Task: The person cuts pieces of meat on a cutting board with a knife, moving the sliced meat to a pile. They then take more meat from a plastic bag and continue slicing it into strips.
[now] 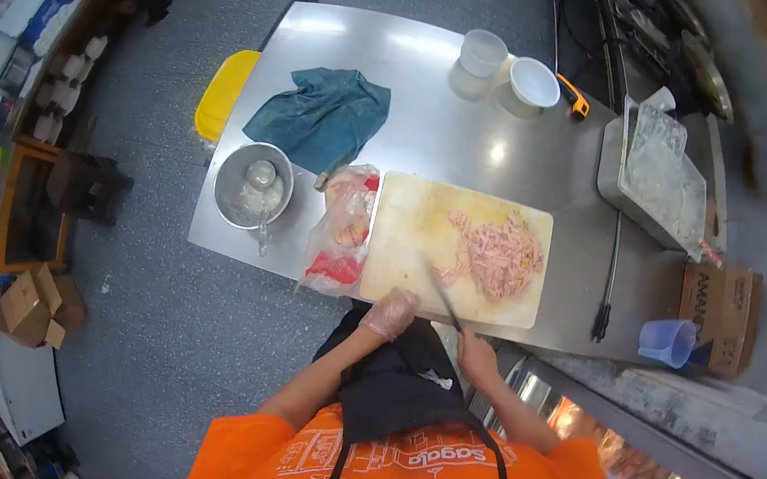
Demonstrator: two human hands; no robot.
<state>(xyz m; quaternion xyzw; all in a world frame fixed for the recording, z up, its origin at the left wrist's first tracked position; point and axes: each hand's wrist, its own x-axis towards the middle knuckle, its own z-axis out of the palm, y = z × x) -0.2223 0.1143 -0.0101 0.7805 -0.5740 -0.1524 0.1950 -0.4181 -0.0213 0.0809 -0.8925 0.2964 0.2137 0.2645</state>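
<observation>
My right hand (pixel 477 356) grips a knife (pixel 445 295) by its handle, the blade slanting over the near edge of a cutting board (pixel 404 233). In a clear plastic glove, my left hand (pixel 391 314) rests at the board's near edge with its fingers curled; anything inside them is hidden. A heap of chopped pale pink meat (pixel 503 257) covers the right part of the board, with smaller bits beside it. Against the board's left side lies a red and clear plastic bag (pixel 344 224) with pinkish contents.
A metal bowl (pixel 228 202) with a ladle (pixel 261 175) and a dark teal cloth (pixel 318 116) occupy the table's left. Tubs (pixel 483 53) and a white bowl (pixel 534 82) stand at the back. Rightward are a metal pan (pixel 647 200), a long rod (pixel 610 273) and a jug (pixel 667 341).
</observation>
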